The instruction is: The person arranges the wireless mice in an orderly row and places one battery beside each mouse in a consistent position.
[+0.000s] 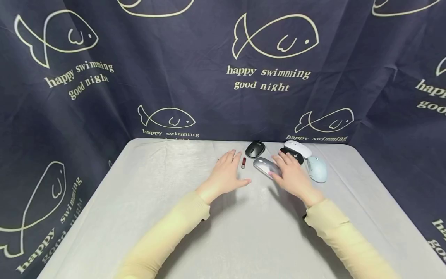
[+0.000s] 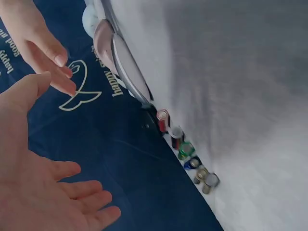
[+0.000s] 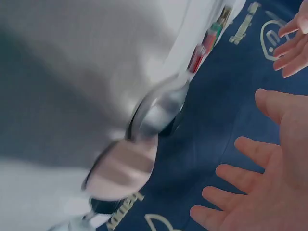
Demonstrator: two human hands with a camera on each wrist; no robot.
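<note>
My left hand (image 1: 228,172) is held over the table with fingers spread and nothing in its grasp. Close to its fingertips lies a small red battery (image 1: 243,162); the left wrist view shows it in a row with a green battery (image 2: 186,150), a blue battery (image 2: 193,162) and others. My right hand (image 1: 292,176) hovers palm down, fingers extended, over the edge of a grey computer mouse (image 1: 265,166). Contact with that mouse cannot be made out. A pink mouse (image 3: 122,171) appears beside the grey one in the right wrist view; in the head view the hand hides it.
Around the right hand sit a black mouse (image 1: 255,149), a second black mouse (image 1: 296,155), a white mouse (image 1: 298,148) and a light blue mouse (image 1: 317,169). A dark blue curtain (image 1: 209,77) with fish drawings hangs behind the pale table (image 1: 244,240).
</note>
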